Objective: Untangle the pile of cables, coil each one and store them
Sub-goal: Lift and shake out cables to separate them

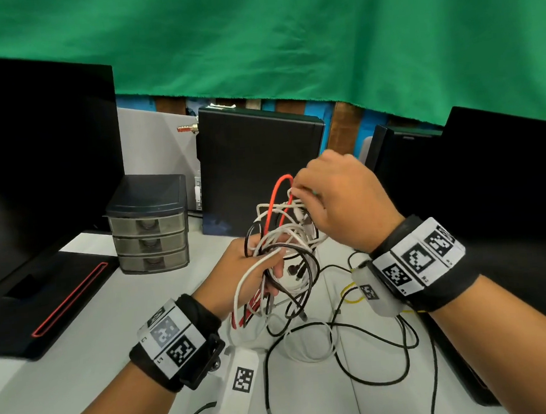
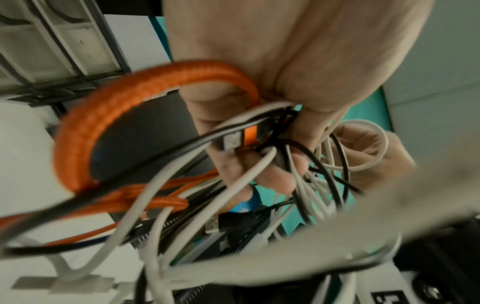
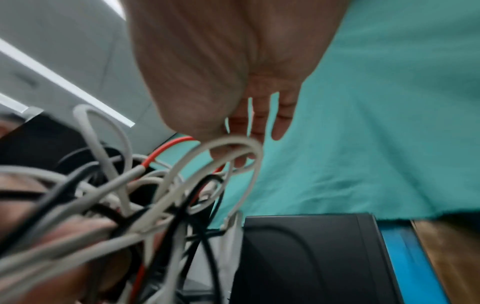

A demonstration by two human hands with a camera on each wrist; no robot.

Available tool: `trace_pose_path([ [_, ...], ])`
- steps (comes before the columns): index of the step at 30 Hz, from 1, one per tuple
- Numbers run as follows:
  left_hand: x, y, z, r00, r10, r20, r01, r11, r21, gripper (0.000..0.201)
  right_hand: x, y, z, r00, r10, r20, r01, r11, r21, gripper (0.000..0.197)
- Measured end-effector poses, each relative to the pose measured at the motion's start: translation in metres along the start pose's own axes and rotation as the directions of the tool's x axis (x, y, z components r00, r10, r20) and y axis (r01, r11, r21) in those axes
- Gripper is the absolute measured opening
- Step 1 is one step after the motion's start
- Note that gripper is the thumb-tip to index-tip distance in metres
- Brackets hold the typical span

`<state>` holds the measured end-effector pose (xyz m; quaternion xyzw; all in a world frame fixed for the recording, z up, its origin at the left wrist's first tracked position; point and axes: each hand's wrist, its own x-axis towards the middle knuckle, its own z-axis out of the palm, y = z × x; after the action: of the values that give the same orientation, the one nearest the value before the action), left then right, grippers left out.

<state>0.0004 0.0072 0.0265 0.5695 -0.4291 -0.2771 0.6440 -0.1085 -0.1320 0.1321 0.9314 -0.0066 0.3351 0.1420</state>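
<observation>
A green cloth (image 1: 287,39) fills the top of the frame, with black monitors (image 1: 38,150) at the left and right edges and a black computer case (image 1: 256,163) at the centre back. The white desk (image 1: 69,395) spans the lower half; a small three-drawer organiser (image 1: 150,227) stands on it at middle left.

The tangle of cables (image 1: 283,247), white, black and orange-red, is held up above the desk at the centre of the frame, its loose ends trailing down to more cable lying on the desk at lower right. The left hand (image 1: 253,272) grips the bundle from below, its fingers (image 2: 262,176) curled round several strands. The right hand (image 1: 338,196) is above it at the top of the tangle, fingers (image 3: 233,152) pinched together on a white cable (image 3: 233,144) loop beside the orange-red cable (image 1: 276,200).
</observation>
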Motion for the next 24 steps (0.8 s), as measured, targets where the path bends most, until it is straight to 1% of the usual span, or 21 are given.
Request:
trace_pose_path([
  [2, 0.0, -0.003, 0.003, 1.0, -0.016, 0.016, 0.016, 1.0, 0.017, 0.034, 0.0, -0.004, 0.001, 0.987, -0.152, 0.044, 0.153, 0.988, -0.032, 0.013],
  [4, 0.0, -0.003, 0.006, 0.998, -0.04, 0.045, 0.039, 0.999, 0.024, 0.037, -0.003, -0.009, 0.005, 0.97, -0.227, 0.086, 0.232, 0.972, -0.048, 0.008],
  [6, -0.002, -0.003, 0.007, 0.994, -0.062, 0.087, 0.059, 0.998, 0.033, 0.029, -0.006, -0.01, 0.011, 0.952, -0.277, 0.127, 0.288, 0.954, -0.077, 0.002],
  [8, -0.005, -0.001, 0.007, 0.983, -0.107, 0.148, 0.098, 0.993, 0.069, 0.028, -0.009, -0.008, 0.016, 0.941, -0.297, 0.16, 0.316, 0.942, -0.11, 0.006],
  [9, -0.006, 0.0, 0.008, 0.975, -0.132, 0.178, 0.12, 0.99, 0.077, 0.027, -0.01, -0.008, 0.018, 0.945, -0.277, 0.172, 0.301, 0.945, -0.129, 0.009],
  [10, -0.008, 0.0, 0.009, 0.967, -0.154, 0.203, 0.141, 0.987, 0.081, 0.026, -0.011, -0.008, 0.019, 0.959, -0.237, 0.158, 0.26, 0.955, -0.145, 0.012],
  [11, -0.008, 0.0, 0.011, 0.961, -0.173, 0.216, 0.159, 0.984, 0.077, 0.024, -0.013, -0.008, 0.019, 0.981, -0.156, 0.119, 0.172, 0.975, -0.14, 0.012],
  [12, -0.008, 0.0, 0.012, 0.958, -0.182, 0.221, 0.171, 0.983, 0.069, 0.02, -0.014, -0.006, 0.02, 0.998, -0.053, 0.044, 0.057, 0.993, -0.105, 0.011],
  [13, -0.009, 0.0, 0.013, 0.959, -0.185, 0.216, 0.178, 0.983, 0.054, 0.016, -0.015, -0.003, 0.02, 0.996, 0.07, -0.046, -0.072, 0.997, -0.027, 0.013],
  [14, -0.009, 0.001, 0.013, 0.962, -0.188, 0.199, 0.184, 0.982, 0.038, 0.021, -0.016, 0.001, 0.02, 0.974, 0.201, -0.108, -0.191, 0.977, 0.098, 0.017],
  [15, -0.008, 0.001, 0.013, 0.966, -0.192, 0.172, 0.191, 0.981, 0.026, 0.029, -0.016, 0.006, 0.018, 0.937, 0.325, -0.131, -0.287, 0.926, 0.245, 0.019],
  [16, -0.008, 0.001, 0.012, 0.971, -0.193, 0.141, 0.192, 0.981, 0.017, 0.034, -0.016, 0.013, 0.015, 0.892, 0.431, -0.138, -0.356, 0.856, 0.374, 0.017],
  [17, -0.008, 0.003, 0.012, 0.975, -0.193, 0.106, 0.193, 0.981, 0.006, 0.036, -0.015, 0.018, 0.011, 0.847, 0.511, -0.147, -0.405, 0.8, 0.444, 0.014],
  [18, -0.007, 0.004, 0.011, 0.977, -0.198, 0.079, 0.199, 0.98, -0.008, 0.035, -0.015, 0.021, 0.006, 0.813, 0.559, -0.162, -0.444, 0.776, 0.448, 0.01],
  [19, -0.007, 0.004, 0.011, 0.977, -0.206, 0.055, 0.208, 0.978, -0.029, 0.034, -0.017, 0.02, 0.002, 0.792, 0.585, -0.175, -0.483, 0.775, 0.408, 0.009],
  [20, -0.006, 0.004, 0.011, 0.977, -0.21, 0.034, 0.212, 0.976, -0.049, 0.033, -0.02, 0.015, -0.003, 0.788, 0.586, -0.189, -0.498, 0.787, 0.365, 0.01],
  [21, -0.005, 0.004, 0.011, 0.977, -0.214, 0.006, 0.213, 0.975, -0.064, 0.034, -0.025, 0.007, -0.007, 0.801, 0.561, -0.209, -0.476, 0.809, 0.346, 0.013],
  [22, -0.004, 0.002, 0.01, 0.976, -0.215, -0.03, 0.212, 0.974, -0.074, 0.032, -0.03, -0.004, -0.01, 0.825, 0.528, -0.202, -0.439, 0.823, 0.36, 0.021],
  [23, -0.003, 0.001, 0.01, 0.974, -0.216, -0.064, 0.21, 0.974, -0.08, 0.028, -0.036, -0.022, -0.015, 0.857, 0.496, -0.14, -0.412, 0.822, 0.393, 0.032],
  [24, -0.003, -0.001, 0.009, 0.974, -0.208, -0.089, 0.2, 0.976, -0.09, 0.021, -0.042, -0.039, -0.017, 0.887, 0.462, -0.016, -0.419, 0.818, 0.395, 0.043],
])
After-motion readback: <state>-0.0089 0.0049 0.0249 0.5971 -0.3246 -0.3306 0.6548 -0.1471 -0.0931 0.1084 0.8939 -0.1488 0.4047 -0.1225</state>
